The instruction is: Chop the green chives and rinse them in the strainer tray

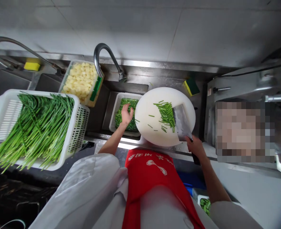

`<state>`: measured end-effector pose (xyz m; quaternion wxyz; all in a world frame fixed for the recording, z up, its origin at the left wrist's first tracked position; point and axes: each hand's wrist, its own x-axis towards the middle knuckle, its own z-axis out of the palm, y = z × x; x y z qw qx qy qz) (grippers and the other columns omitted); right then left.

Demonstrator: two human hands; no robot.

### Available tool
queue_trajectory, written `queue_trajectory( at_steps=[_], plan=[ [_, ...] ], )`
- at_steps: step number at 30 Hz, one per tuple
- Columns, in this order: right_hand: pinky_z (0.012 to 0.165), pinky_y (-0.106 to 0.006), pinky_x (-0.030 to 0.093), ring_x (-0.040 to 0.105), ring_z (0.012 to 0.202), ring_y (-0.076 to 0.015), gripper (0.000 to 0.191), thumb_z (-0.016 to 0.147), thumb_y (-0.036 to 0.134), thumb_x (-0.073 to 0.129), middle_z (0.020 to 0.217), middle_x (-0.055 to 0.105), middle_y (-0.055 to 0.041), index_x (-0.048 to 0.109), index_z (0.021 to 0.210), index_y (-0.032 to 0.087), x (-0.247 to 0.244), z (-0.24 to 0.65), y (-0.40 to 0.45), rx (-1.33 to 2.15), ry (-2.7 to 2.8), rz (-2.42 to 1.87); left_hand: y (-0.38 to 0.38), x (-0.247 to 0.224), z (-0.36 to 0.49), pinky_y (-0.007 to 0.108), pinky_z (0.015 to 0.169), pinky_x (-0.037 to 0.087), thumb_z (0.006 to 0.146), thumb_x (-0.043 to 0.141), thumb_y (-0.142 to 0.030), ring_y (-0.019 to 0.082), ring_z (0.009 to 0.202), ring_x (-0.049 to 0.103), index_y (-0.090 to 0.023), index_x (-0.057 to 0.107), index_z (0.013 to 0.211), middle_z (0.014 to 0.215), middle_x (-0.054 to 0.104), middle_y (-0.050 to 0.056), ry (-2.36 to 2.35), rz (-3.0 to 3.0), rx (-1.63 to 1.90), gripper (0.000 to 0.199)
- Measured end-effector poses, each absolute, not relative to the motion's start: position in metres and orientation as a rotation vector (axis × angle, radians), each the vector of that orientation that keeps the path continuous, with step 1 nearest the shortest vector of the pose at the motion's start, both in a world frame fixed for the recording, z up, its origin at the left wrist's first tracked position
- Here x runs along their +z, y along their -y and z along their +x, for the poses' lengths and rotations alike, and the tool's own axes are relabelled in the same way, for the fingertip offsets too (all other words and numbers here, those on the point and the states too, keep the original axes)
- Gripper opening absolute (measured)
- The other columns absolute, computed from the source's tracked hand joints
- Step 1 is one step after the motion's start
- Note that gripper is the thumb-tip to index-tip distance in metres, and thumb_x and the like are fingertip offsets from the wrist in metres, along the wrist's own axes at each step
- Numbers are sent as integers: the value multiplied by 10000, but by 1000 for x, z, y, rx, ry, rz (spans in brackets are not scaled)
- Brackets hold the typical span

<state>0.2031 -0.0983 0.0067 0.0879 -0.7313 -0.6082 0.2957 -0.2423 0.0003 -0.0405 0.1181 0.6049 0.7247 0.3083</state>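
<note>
My right hand grips the handle of a cleaver, whose broad blade lies on the right part of a round white cutting board. A pile of cut green chives sits against the blade's left side, and several loose pieces are scattered nearer the front. To the left, my left hand hovers over a white basket of chopped greens in the sink. Its fingers are apart, with nothing seen in them.
A large white basket of long uncut chives stands at left. Behind it is a tub of peeled pale cubes. A curved faucet arches over the sink; a sponge lies behind the board.
</note>
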Motion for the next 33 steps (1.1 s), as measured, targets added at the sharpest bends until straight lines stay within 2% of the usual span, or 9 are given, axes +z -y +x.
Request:
queue_trajectory(
  at_steps=[3,5,7,13,18,25,27,30,33],
  plan=[
    [429,-255,386,486,373,-136,351,851,543,544,452,490,49,456,707,235,0,212,104,1197,1395,-2092,33,-42,-190,476,1224,303,969,475,-468,292,1509,299,-155,436,1486,1604,348,163,-1938,2042,884,606],
    [366,-251,363,451,338,-125,421,795,606,623,448,480,65,416,720,247,-6,215,113,1305,1147,-2006,50,-45,-161,553,1244,214,964,481,-514,344,1556,150,-162,397,1526,1665,214,170,-2005,2068,791,669],
    [338,-245,361,432,324,-117,493,749,644,688,438,457,84,385,733,256,-14,215,122,1352,1008,-1924,52,-46,-140,591,1246,166,987,433,-513,357,1566,79,-165,352,1560,1681,160,169,-2081,2028,741,675],
    [333,-243,392,439,325,-108,575,677,704,751,438,446,95,411,736,244,-36,212,135,1408,921,-1854,-12,-38,-101,576,1258,155,1012,351,-532,342,1568,83,-130,309,1584,1680,169,167,-2019,2002,811,700],
    [339,-251,401,439,333,-112,570,669,703,754,430,448,93,417,725,246,-39,210,132,1415,913,-1830,-72,-31,-66,545,1270,172,994,416,-551,315,1554,180,-239,436,1533,1636,339,70,-1623,2247,732,623],
    [350,-244,395,475,340,-121,485,744,651,686,442,499,63,432,693,241,-34,200,117,1410,1037,-1884,-50,-17,-62,499,1261,229,968,520,-500,254,1511,303,-313,569,1424,1564,449,56,-1004,2533,521,495],
    [351,-247,397,494,342,-132,451,758,622,674,441,508,56,449,690,237,-31,190,113,1417,1093,-1880,-28,-17,-68,527,1251,228,921,579,-560,292,1515,284,-307,525,1466,1591,401,83,-1031,2524,538,604],
    [352,-250,397,502,334,-138,405,776,581,652,437,504,57,468,684,233,-27,169,109,1443,1173,-1818,6,-21,-67,607,1222,217,781,680,-697,405,1533,164,-287,460,1519,1659,232,128,-1225,2482,601,872],
    [354,-249,391,499,323,-136,383,793,561,623,433,509,52,469,670,232,-24,144,107,1472,1235,-1762,29,-27,-54,667,1193,201,731,710,-725,478,1527,66,-323,465,1514,1680,126,123,-1421,2424,689,914]
  ],
)
